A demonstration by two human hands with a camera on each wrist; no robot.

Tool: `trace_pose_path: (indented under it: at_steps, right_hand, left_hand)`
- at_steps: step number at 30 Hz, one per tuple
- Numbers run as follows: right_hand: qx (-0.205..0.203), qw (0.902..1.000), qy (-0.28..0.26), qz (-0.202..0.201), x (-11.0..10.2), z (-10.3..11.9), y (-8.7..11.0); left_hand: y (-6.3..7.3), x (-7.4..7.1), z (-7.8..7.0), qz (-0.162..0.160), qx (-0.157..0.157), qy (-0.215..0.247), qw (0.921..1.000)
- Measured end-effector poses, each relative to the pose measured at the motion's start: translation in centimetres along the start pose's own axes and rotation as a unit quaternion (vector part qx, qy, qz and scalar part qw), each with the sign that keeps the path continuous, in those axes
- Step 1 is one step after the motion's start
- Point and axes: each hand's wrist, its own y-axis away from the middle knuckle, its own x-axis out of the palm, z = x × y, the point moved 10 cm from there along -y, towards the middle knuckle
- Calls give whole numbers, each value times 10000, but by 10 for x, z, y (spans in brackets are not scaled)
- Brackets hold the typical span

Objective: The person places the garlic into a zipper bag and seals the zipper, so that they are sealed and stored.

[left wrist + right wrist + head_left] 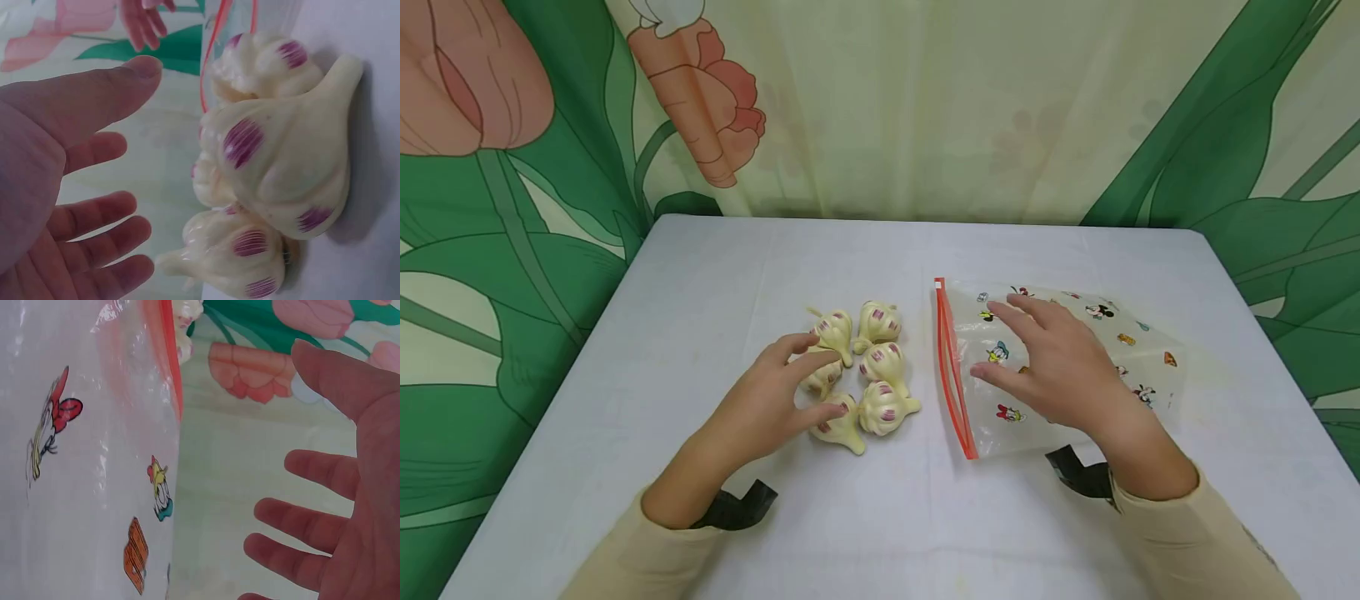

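Note:
Several garlic bulbs point(883, 408), cream with purple streaks, lie clustered mid-table. Above the left side of this cluster hovers my left hand point(778, 396), fingers spread and relaxed; the left wrist view shows a gap between it and the nearest bulb point(287, 162). To the right lies a clear zip bag point(992, 433) with cartoon prints and a red zip strip point(951, 367) along its left edge. My right hand point(1060, 362) is over the bag with loosely spread fingers. In the right wrist view, that hand point(369, 469) is apart from the bag and holds nothing.
A white cloth covers the table point(865, 542). Behind it hangs a curtain point(925, 108) printed with tulips and green leaves. Black bands point(741, 507) show at both wrists, beside beige sleeves point(647, 554).

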Motion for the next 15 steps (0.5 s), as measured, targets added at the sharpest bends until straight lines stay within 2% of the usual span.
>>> trace_pose_path:
  at_steps: [6, 15]
  right_hand:
    - [-46, 9988, -181, 458, 23, 10, -15]
    - [83, 9959, -15, 903, 52, 11, -29]
  left_hand:
    - [3, 18, -3, 444, 130, 287, 9985]
    - [7, 26, -4, 514, 500, 463, 9964]
